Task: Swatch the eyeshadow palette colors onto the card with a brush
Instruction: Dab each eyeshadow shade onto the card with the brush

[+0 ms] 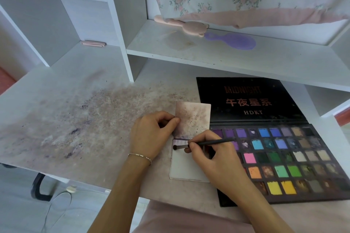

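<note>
Head view. I see the right hand (214,159) pinching the brush (204,143) between thumb and fingers, handle running out to the right over the palette, dark bristle tip down on the card (187,168) near its top left corner. A pale purple streak lies across the card's top edge, just above the tip. The card lies flat on the desk (56,104), just left of the eyeshadow palette (295,162), which lies open with its lid (248,100) back. The left hand (151,134) has its fingers curled, thumb and forefinger pinching the left edge of a second, powder-stained card (195,117) that sits directly above the first. A bracelet (141,157) sits on the left wrist. Loose pigment dust is spread over the desk to the left. On the shelf (208,53) behind: a pink brush (181,24) and a purple hairbrush (233,40).
</note>
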Available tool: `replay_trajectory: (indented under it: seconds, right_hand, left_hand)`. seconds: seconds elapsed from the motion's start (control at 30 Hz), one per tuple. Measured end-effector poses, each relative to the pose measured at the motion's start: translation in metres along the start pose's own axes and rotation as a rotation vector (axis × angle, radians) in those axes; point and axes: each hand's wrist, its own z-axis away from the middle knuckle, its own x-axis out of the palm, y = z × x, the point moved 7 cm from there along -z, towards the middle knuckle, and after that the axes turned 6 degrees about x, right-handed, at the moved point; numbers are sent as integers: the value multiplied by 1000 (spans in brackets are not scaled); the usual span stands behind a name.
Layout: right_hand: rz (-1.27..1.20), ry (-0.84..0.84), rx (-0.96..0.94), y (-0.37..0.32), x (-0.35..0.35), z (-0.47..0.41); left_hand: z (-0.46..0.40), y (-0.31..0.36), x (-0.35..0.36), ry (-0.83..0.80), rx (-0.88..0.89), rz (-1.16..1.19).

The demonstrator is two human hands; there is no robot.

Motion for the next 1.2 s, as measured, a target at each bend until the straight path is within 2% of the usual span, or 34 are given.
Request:
replay_trajectory:
  seconds: [0.9,1.2]
  right_hand:
    - [7,-11,3,-1,1,-1]
    - [-189,245,-42,-1,-46,4]
  left_hand:
    - [1,2,-1,-18,-4,-6]
    - [1,1,-1,-9,-14,-11]
